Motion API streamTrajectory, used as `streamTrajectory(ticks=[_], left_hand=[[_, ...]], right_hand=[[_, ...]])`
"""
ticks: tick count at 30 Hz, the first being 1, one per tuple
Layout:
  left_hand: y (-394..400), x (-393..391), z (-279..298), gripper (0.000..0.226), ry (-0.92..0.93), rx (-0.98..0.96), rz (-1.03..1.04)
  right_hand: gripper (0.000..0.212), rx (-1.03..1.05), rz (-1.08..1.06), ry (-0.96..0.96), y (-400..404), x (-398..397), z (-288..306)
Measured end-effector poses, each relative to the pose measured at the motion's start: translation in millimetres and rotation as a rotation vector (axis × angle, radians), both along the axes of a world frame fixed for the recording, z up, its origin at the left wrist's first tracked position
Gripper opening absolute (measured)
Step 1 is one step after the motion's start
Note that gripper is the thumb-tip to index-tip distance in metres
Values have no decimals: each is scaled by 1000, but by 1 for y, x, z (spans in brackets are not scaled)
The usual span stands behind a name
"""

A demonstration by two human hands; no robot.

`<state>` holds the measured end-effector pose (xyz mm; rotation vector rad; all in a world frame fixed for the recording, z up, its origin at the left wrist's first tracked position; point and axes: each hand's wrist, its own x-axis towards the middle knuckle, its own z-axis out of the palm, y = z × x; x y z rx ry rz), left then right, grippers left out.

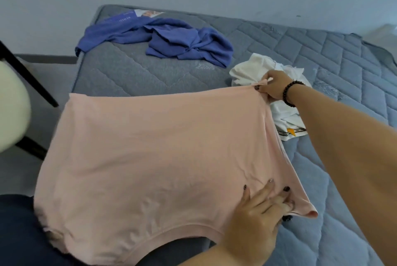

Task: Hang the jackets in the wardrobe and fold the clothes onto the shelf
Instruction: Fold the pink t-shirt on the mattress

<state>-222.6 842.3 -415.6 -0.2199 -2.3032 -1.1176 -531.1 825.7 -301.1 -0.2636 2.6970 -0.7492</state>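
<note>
We have the pink shirt [154, 149] spread across the near end of the mattress [335, 55], its left side hanging off toward our lap. Our right hand [274, 88] reaches to the far right corner and pinches the fabric there between thumb and fingers, lifting it slightly. Our left hand [255, 216] lies on the near right part of the shirt; its fingers look mostly straight and pressing down, though the thumb side is hidden, so it may be nipping a fold of cloth.

We judge this to be the first lengthwise fold of the shirt. To do it well, we keep the edge between our two hands taut and straight, carry both corners across together, and lay the edge parallel to the opposite side. Then we smooth from the middle outward, since the thin knit already shows light creases near the left hand.

The crumpled white garment [253, 70] sits just beyond and under the right wrist, touching the pink edge; we should keep it from being caught in the fold. The blue garment [171, 40] lies well apart, still unfolded, near the far corner.
</note>
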Motion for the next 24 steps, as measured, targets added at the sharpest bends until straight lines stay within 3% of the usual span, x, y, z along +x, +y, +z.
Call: streamTrajectory(ticks=[4,9,11,14,19,24], left_hand=[[12,20,25,30,19,185,-22],[-2,46,71,30,-128,728,111],[-12,58,86,30,-172,881,220],[-36,76,92,54,-247,1021,380],[-96,115,98,43,-199,1186,619],[-159,158,78,30,-150,1324,905]], right_hand=[[22,135,-23,55,26,15,24],[31,360,50,277,17,45,61],[28,331,58,305,2,58,76],[30,299,67,334,-28,76,95],[21,183,157,290,-110,118,111],[17,28,282,232,-218,169,88]])
